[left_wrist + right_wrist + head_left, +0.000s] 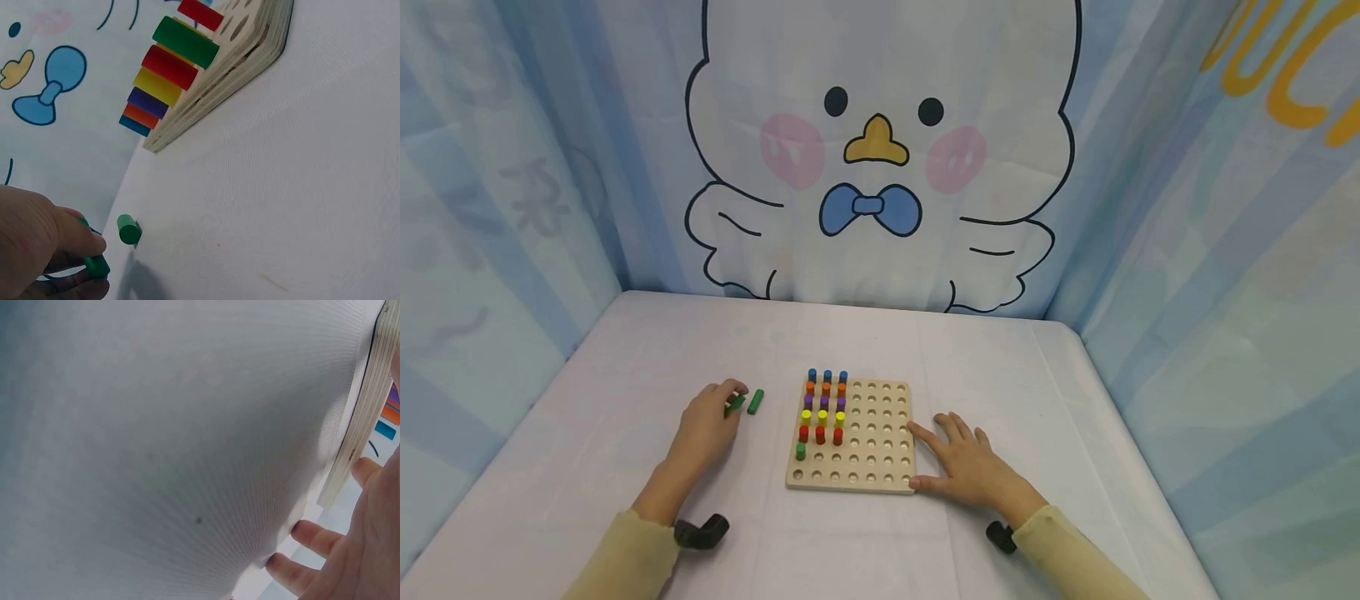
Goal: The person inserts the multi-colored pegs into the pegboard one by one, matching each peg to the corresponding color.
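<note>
My left hand (706,423) pinches a green peg (97,267) between thumb and fingers, left of the pegboard. Close beside it, another green peg (756,402) lies on the table. The wooden pegboard (880,485) carries three columns of blue, orange, purple, yellow and red pegs at its left side. One green peg (801,452) stands below the red ones in the leftmost column. My right hand (966,467) has its fingers spread, with thumb and index finger touching the board's right edge. Two of its other fingertips (278,561) rest on the tablecloth.
Bare holes fill the right part of the board and its bottom row. A white cloth (1037,392) covers the table. Behind it hangs a curtain (880,258) with a cartoon bird, and blue striped curtains (482,250) flank both sides.
</note>
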The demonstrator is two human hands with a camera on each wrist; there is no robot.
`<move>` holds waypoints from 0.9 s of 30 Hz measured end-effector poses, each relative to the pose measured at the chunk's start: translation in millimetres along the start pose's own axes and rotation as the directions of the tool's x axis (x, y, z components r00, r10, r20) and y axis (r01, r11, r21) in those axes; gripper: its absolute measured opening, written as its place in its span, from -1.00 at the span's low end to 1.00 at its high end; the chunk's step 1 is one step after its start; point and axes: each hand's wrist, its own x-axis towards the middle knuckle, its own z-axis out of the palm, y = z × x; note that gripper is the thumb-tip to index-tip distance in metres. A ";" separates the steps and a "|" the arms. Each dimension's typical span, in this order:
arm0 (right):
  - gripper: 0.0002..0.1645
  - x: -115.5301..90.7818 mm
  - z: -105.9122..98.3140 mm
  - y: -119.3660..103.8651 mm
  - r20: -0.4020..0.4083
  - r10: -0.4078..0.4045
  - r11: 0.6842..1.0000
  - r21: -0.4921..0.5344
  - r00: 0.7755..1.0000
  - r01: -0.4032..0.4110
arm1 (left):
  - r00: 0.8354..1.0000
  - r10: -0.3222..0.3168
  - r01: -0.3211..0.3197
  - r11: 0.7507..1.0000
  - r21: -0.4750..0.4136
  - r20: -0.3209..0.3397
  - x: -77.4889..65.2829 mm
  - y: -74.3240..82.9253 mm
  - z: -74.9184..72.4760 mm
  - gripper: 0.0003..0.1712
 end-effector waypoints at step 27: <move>0.06 0.3 1.4 1.5 0.002 -0.001 1.000 -0.002 1.000 0.001 | 0.919 0.383 -0.345 0.896 -0.280 0.093 -33.9 50.1 16.4 -0.51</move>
